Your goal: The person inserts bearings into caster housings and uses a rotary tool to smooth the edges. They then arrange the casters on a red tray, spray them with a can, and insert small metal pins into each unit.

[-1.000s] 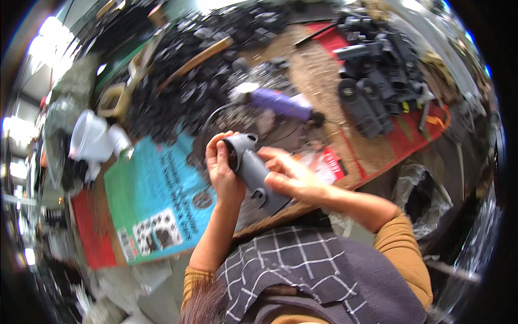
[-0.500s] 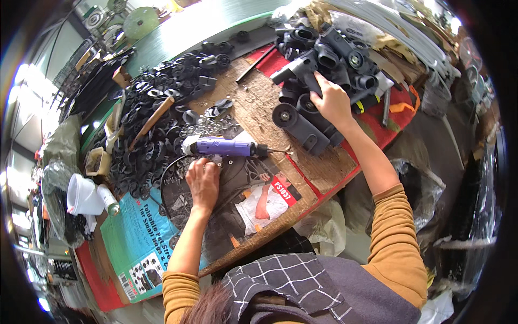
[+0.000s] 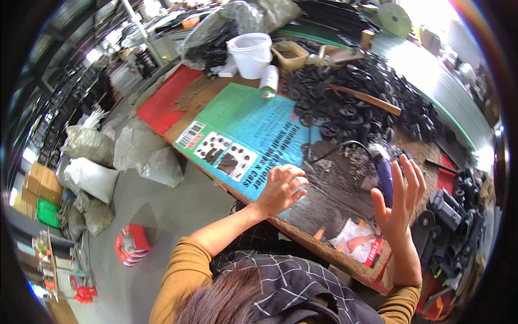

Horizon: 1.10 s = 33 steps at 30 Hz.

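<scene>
My left hand [image 3: 280,186] rests near the front edge of the workbench, where a teal printed cardboard sheet [image 3: 243,129] meets a dark mat. Its fingers are curled down against the surface and I see nothing in them. My right hand [image 3: 402,200] is raised above the bench, palm turned inward and fingers spread, holding nothing. Just behind it lies a purple power tool [image 3: 384,181] with a black cable [image 3: 337,148] looping to the left. A red and white packet [image 3: 359,245] lies on the bench below the right hand.
A large heap of black rubber rings [image 3: 356,102] with a wooden stick [image 3: 367,98] fills the back. Black moulded parts [image 3: 453,227] are stacked at the right. A white bucket [image 3: 251,54] and a pale can [image 3: 268,81] stand far left. Sacks [image 3: 91,162] and a red bag [image 3: 132,245] lie on the floor.
The view has swung left. My right hand left the black moulded parts and now hovers open by the purple tool. My left hand moved off the tool area to the bench's front edge.
</scene>
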Available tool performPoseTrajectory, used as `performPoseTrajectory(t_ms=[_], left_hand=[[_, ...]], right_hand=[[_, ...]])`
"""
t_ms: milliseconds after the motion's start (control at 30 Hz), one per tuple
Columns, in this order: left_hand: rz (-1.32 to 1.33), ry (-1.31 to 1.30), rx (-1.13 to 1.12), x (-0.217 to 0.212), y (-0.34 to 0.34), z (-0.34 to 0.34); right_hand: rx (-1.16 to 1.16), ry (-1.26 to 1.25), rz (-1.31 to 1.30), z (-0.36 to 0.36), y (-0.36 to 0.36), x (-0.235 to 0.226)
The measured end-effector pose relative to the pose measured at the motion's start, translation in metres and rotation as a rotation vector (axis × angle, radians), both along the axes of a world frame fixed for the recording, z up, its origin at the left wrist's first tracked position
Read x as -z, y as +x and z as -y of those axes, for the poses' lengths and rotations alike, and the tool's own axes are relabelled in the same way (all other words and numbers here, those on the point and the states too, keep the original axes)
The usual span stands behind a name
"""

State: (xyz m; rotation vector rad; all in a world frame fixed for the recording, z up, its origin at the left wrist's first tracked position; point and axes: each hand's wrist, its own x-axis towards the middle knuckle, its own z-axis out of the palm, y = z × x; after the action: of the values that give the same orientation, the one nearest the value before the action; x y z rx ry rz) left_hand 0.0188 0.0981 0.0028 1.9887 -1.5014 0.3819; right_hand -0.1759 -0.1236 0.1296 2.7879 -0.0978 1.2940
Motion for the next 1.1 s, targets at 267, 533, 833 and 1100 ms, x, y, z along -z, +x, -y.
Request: performPoseTrajectory(t_ms=[267,533,833,1100], left_hand=[[-0.026,-0.108,-0.277,0.003,0.082,-0.083],[-0.192,-0.126,-0.484,0.027,0.15,-0.216],[-0.51,0.052,-0.676,-0.019,0.148,-0.39],[-0.454,0.047,-0.727,-0.113,0.227,-0.454]], right_hand=[[-0.84,0.271,0.022,-0.098,0.098,-0.081],[-1.046,0.681,0.148,-0.177,0.234,-0.088],[-1.0,0.71,0.074,-0.276,0.342,-0.19],[-1.431,-0.327,1.022,-0.337,0.436,-0.247]])
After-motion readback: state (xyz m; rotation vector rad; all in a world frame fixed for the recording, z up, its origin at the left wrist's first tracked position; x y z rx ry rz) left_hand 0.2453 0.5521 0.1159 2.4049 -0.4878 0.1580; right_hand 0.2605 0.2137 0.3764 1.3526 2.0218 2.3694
